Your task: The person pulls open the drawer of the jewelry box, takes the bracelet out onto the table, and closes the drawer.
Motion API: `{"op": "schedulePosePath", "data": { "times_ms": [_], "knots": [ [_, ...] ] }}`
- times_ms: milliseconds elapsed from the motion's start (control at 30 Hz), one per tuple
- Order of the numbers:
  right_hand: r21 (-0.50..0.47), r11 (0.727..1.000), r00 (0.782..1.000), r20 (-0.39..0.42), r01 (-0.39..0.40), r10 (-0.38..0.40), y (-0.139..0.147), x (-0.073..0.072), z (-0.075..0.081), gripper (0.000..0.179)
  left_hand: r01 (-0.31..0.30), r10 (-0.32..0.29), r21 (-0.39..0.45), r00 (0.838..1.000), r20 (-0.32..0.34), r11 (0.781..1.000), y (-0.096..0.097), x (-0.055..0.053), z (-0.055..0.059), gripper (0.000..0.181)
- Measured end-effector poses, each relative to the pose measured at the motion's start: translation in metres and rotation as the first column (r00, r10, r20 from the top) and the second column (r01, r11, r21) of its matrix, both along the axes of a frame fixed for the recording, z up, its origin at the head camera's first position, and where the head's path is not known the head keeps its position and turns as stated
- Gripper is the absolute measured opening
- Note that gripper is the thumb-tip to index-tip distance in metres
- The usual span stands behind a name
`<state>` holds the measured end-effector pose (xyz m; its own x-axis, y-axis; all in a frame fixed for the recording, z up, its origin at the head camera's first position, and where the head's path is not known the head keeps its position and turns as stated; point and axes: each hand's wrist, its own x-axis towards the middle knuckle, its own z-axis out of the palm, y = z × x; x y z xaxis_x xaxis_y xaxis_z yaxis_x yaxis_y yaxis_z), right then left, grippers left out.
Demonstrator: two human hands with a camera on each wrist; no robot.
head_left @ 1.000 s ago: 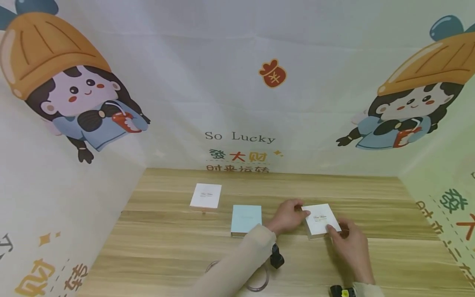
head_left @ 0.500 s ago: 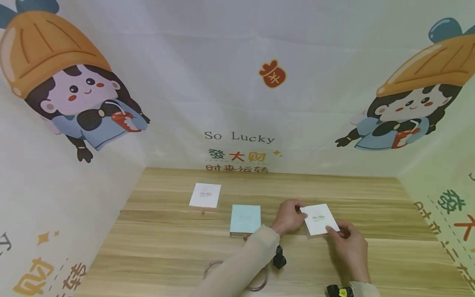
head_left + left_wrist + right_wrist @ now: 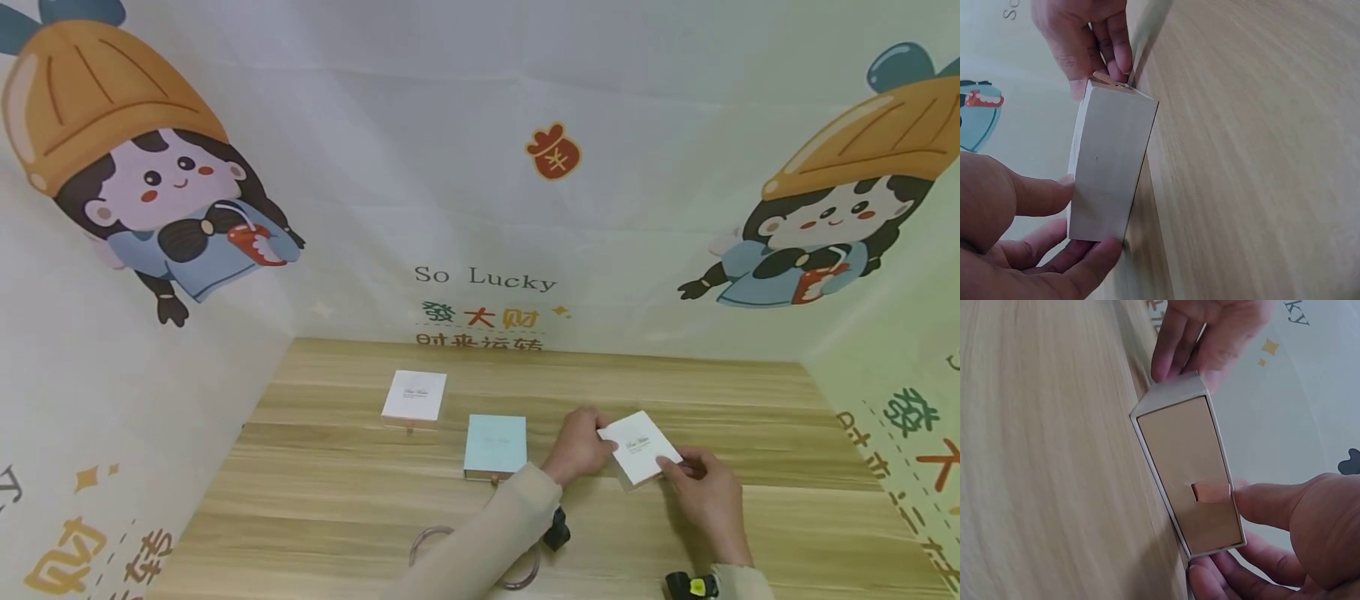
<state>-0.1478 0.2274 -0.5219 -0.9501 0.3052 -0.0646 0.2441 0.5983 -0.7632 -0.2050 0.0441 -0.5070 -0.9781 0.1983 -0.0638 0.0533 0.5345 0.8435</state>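
Observation:
Both hands hold a small white drawer box [image 3: 640, 448] with lettering on its lid, at the right of the table. My left hand [image 3: 581, 443] grips its left corner, thumb on the top edge and fingers beneath, as the left wrist view shows. On the opposite end, my right hand [image 3: 708, 492] pinches it with thumb on top and fingers at the lower edge. In the right wrist view the box's tan drawer front [image 3: 1185, 456] sits flush in the white sleeve, with a short ribbon tab [image 3: 1213, 492] by the right thumb.
A pale blue box [image 3: 496, 443] stands left of the hands, and another white box [image 3: 415, 395] lies farther back. A round clear ring [image 3: 429, 537] is partly hidden under the left forearm. Printed cloth walls [image 3: 360, 167] enclose the wooden table [image 3: 315, 500].
The white box has turned in the hands and shifted slightly left, its corner now pointing toward the person. The left hand moved a little with it; both hands keep hold.

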Motion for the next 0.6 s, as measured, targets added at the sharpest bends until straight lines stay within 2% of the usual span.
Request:
{"op": "schedulePosePath", "data": {
  "times_ms": [267, 400, 600],
  "knots": [
    [-0.022, 0.998, 0.997, 0.047, -0.063, 0.064, 0.005, -0.007, 0.004, 0.048, 0.037, -0.05, -0.125, 0.993, -0.105, 0.991, -0.006, 0.013, 0.0, 0.015],
    [-0.025, 0.993, 0.991, 0.056, -0.117, 0.118, 0.011, -0.012, 0.008, 0.049, 0.043, -0.057, -0.158, 0.995, -0.082, 0.987, -0.006, 0.018, 0.001, 0.016],
    [-0.003, 0.976, 0.974, 0.06, -0.22, 0.219, 0.019, -0.023, 0.008, 0.048, 0.03, -0.041, -0.158, 0.997, -0.065, 0.987, -0.009, 0.025, -0.002, 0.023]
  ]
}}
